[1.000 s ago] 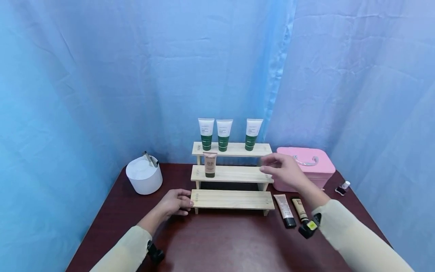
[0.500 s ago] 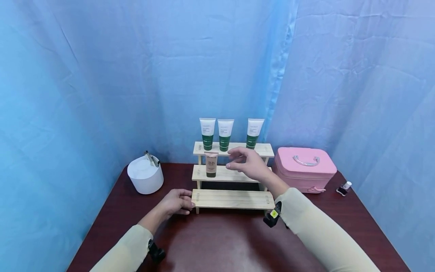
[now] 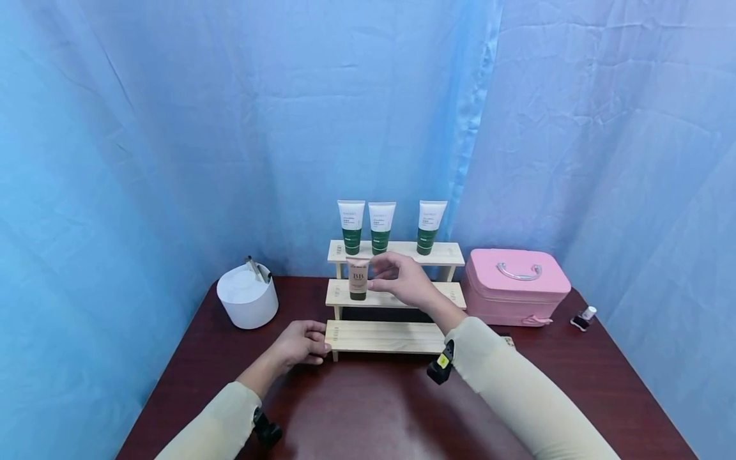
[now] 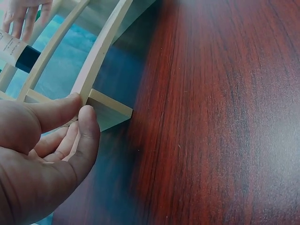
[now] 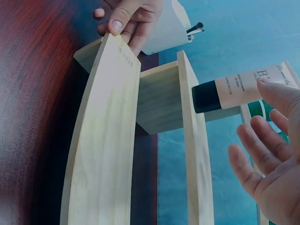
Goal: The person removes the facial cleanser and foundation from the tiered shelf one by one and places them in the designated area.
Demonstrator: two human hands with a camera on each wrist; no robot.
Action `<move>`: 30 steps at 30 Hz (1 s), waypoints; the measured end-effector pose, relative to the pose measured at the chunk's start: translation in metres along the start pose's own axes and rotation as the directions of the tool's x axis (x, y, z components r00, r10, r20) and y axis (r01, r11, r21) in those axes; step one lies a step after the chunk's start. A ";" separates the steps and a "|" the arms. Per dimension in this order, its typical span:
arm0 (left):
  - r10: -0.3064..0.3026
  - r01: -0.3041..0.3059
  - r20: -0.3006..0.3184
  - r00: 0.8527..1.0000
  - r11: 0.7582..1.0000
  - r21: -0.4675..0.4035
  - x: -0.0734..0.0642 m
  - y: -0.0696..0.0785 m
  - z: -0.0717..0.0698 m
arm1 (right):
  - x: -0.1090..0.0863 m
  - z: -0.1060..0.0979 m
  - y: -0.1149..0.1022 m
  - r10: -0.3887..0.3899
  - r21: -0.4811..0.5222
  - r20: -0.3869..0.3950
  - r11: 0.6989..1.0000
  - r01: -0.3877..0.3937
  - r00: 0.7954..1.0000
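Observation:
A pale wooden three-step rack stands on the table. My left hand pinches the left end of its lowest step between thumb and fingers, plain in the left wrist view. A beige BB cream tube stands upright on its dark cap on the middle step, toward the left. At this tube's right edge is my right hand, its thumb overlapping the label in the right wrist view and its other fingers loosely spread. Several white and green tubes, including a left one and a right one, stand on the top step.
To the left sits a white round holder with dark-tipped sticks in it. A pink case with a silver handle is right of the rack, and a small dark bottle with a white cap lies farther right. Blue curtains hang behind.
My right hand has moved left from the rack's right side to the BB cream tube. My left hand has kept its hold on the lowest step.

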State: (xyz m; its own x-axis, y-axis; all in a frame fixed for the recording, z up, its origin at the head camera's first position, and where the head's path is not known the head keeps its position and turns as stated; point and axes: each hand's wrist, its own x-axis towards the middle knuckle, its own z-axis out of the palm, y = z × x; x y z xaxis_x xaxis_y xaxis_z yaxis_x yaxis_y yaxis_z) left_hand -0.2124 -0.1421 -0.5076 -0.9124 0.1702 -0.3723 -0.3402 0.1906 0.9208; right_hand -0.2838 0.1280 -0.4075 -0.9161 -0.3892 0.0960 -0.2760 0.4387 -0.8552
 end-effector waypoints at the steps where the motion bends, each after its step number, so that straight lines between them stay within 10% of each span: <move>1: -0.001 0.001 0.000 1.000 1.000 0.002 0.000 0.001 0.001 | 0.000 0.002 0.000 0.000 -0.001 -0.001 1.000 0.000 1.000; 30: -0.022 0.022 -0.006 1.000 1.000 0.015 -0.002 0.005 0.001 | 0.008 0.027 0.004 -0.002 -0.106 -0.061 0.994 -0.004 0.998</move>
State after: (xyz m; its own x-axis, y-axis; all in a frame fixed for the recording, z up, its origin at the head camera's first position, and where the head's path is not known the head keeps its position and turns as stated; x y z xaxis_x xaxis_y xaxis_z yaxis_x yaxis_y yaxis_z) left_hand -0.2119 -0.1401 -0.5023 -0.9059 0.1600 -0.3921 -0.3571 0.2092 0.9103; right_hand -0.2844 0.1043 -0.4236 -0.9316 -0.3397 0.1292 -0.3014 0.5237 -0.7968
